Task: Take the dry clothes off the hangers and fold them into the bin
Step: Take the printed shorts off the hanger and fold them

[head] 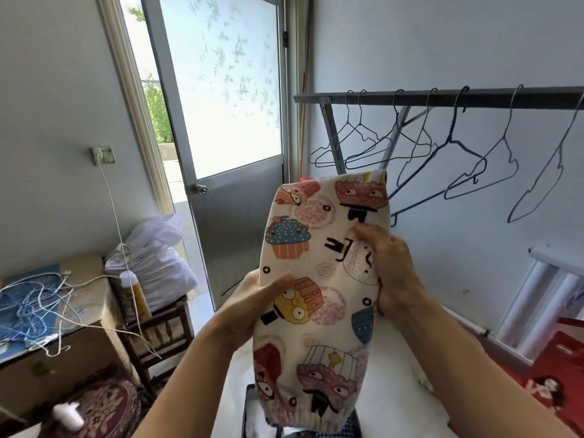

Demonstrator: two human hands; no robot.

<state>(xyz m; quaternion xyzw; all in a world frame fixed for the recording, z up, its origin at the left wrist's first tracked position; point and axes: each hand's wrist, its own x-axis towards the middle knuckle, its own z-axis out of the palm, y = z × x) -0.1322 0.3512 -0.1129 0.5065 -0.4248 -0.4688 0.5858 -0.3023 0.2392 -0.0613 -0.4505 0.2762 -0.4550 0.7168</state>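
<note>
- Squarely in the middle of the view, a cupcake-print garment [319,279] is held up in the air, folded into a long, narrow strip that hangs lengthwise.
- The left hand [252,298] grips the garment's left edge about halfway down, thumb across the printed front and fingers hidden behind the cloth.
- The right hand [392,263] clamps the garment's right edge a little higher, fingers curled into the fabric.
- The two hands are apart, with the width of the garment between them.
- Directly under the garment's lower end is a dark bin [247,409]; only part of its rim shows, with a bit of checked blue cloth [350,428] inside.
- Whether the garment touches the bin cannot be told.
- Behind and above the garment, to its right, wire hangers [448,142] hang in a row from a dark rack bar [442,98] against the wall.
- Behind the garment, to its left, a grey metal door [234,216] with a frosted leaf-pattern pane stands open to daylight.
- Further left of the garment, white bags [155,257] are piled on a wooden stool [164,336], with a yellow can [136,295] just beside them.
- Far left of the garment, a cardboard box [63,358] carries a tangle of blue cord [28,308].
- Far right of the garment, a white radiator [537,295] stands against the wall.
</note>
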